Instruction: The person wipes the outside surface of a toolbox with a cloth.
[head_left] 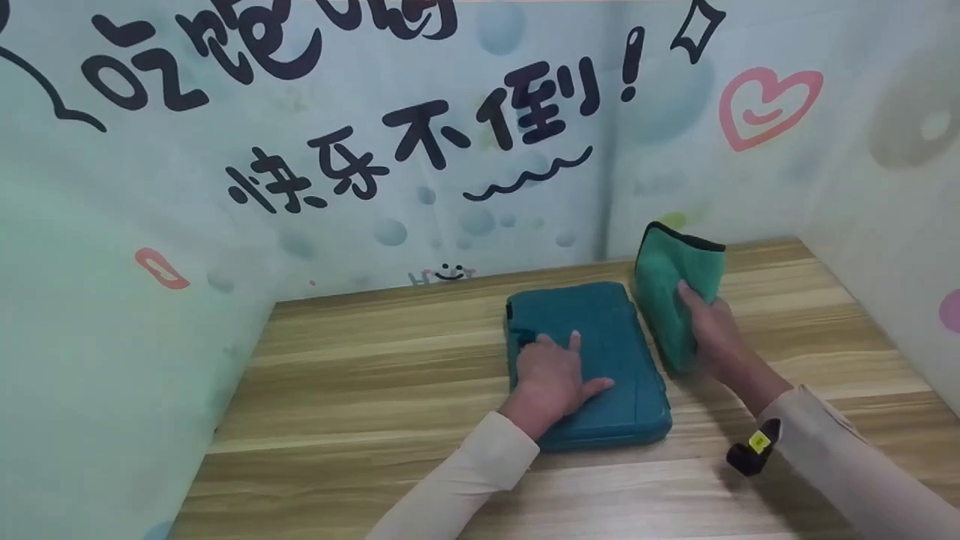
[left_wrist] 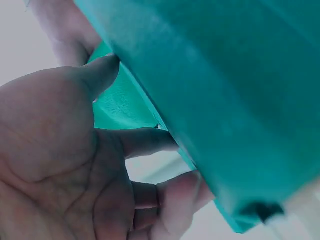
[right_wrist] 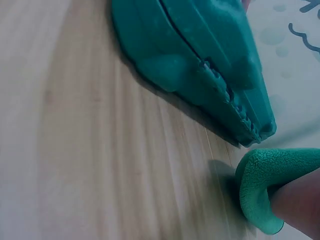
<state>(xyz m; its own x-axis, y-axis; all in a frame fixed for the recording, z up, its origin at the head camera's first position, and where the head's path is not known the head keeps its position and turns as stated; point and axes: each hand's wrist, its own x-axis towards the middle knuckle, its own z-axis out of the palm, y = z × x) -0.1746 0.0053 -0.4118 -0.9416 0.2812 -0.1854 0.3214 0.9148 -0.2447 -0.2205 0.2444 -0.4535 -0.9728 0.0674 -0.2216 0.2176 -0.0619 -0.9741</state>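
The teal case (head_left: 619, 352) lies flat on the table (head_left: 360, 375), and the green cloth (head_left: 667, 277) is just beside it, at about 2 o'clock. The left hand (head_left: 551, 382) seems best used as a light weight on the case, so that it cannot slide; its fingers should stay clear of whatever face the cloth meets. The cloth probably works best with a broad, flat fold bearing on the case and no loose corner to catch at the edge.

The left arm reaches in from 7 o'clock, back of the hand up, thumb spread towards 3 o'clock and some fingers bent near the case's left edge. The right arm reaches in from 4 o'clock; the right hand (head_left: 712, 330) pinches the folded cloth, thumb uppermost. Whether the cloth's lower end touches the table, I cannot tell.
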